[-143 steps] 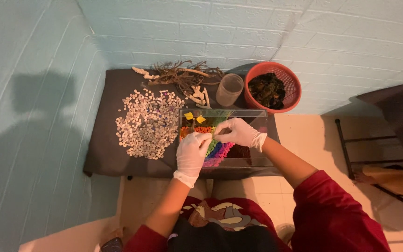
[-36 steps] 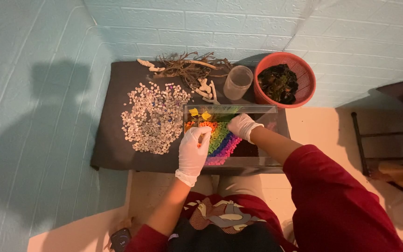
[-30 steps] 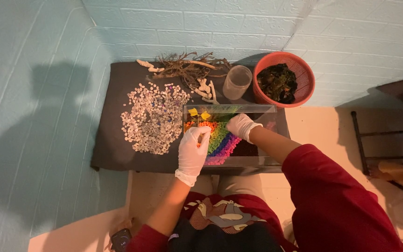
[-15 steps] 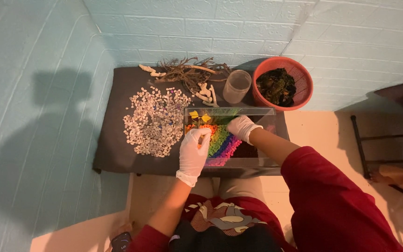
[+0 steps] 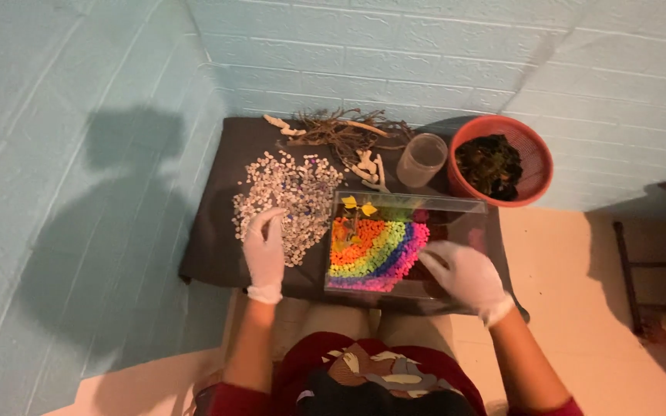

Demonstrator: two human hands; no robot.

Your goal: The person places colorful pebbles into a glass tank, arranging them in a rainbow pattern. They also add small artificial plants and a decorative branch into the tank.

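While the left hand (image 5: 264,250) rests loosely curled on the white pebble heap (image 5: 290,202), grasping nothing visible, the clear tank (image 5: 402,245) lies at its 3 o'clock. Right hand (image 5: 462,275): released, fingers spread on the tank's near right edge.

A home hobby corner, by the look of it: light-blue painted brick walls (image 5: 441,54) meet over a cream tiled floor (image 5: 564,293); a low table under a dark cloth (image 5: 217,231) bears 1 clear tank of rainbow-coloured gravel (image 5: 379,246), pale pebbles (image 5: 294,192) and driftwood twigs (image 5: 341,131).

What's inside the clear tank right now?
The clear tank holds rainbow gravel in arcs and yellow pieces. The right hand covers its right end.
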